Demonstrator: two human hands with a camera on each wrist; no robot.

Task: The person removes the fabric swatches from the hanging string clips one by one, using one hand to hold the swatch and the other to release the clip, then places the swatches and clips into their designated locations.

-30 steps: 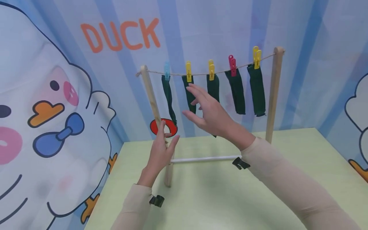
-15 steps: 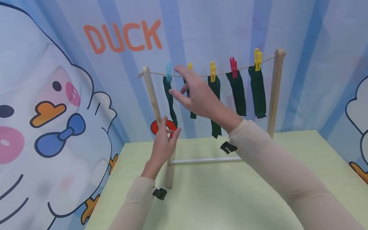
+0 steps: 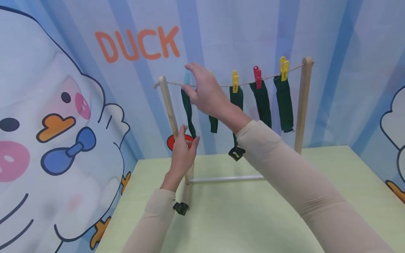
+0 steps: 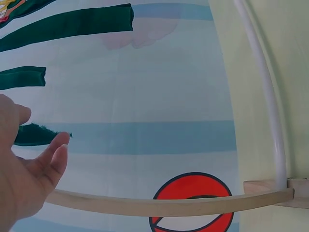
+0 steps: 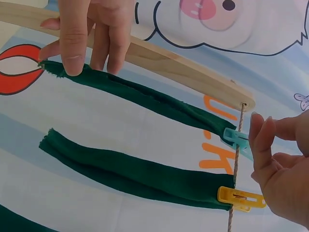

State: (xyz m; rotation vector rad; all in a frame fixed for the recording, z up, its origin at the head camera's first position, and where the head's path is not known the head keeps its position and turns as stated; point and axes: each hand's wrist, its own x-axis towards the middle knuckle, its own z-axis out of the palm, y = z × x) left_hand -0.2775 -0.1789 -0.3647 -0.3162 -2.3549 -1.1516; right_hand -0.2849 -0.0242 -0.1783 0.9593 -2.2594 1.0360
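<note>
A dark green cloth strip (image 5: 140,96) hangs from the line by a light blue clothespin (image 5: 234,137). My right hand (image 3: 207,91) is at this clothespin, thumb and fingers on either side of it with a gap between them in the head view; in the right wrist view the fingertips overlap its handle end. Lower down, my left hand (image 3: 183,151) is beside the strip's bottom end, thumb and fingers apart. In the left wrist view that frayed end (image 4: 38,134) shows between them. A yellow clothespin (image 5: 241,198) holds the neighbouring green strip (image 5: 140,171), partly hidden by my right hand in the head view.
The line (image 3: 243,84) runs between a left wooden post (image 3: 168,105) and a right wooden post (image 3: 302,105). More green strips hang right of my hand under yellow and red clothespins (image 3: 257,77). A white rod (image 3: 227,178) joins the posts low down, above a pale green table (image 3: 240,218).
My right hand has moved left and up, from in front of the second strip to the light blue clothespin. My left hand has risen slightly beside the first strip's lower end.
</note>
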